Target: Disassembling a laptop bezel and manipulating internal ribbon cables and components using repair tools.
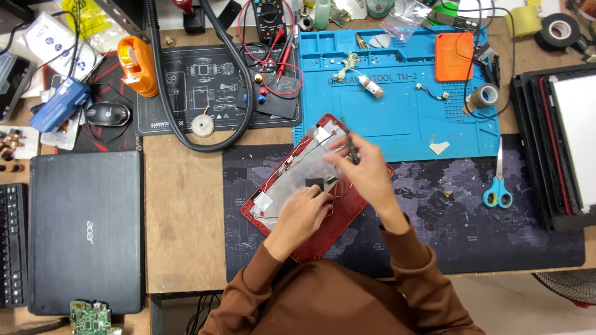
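Tweezers pinched in right hand fingers; left hand fingers press flat on red laptop lid, dark mat, cluttered wooden bench.

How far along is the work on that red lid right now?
Done: the red laptop lid lies inside-up on the dark mat, panel out, foil and thin wires exposed. In hand: the left hand steadies the lid while the right hand holds a slim dark tool over it. Left: the wires remain in the lid.
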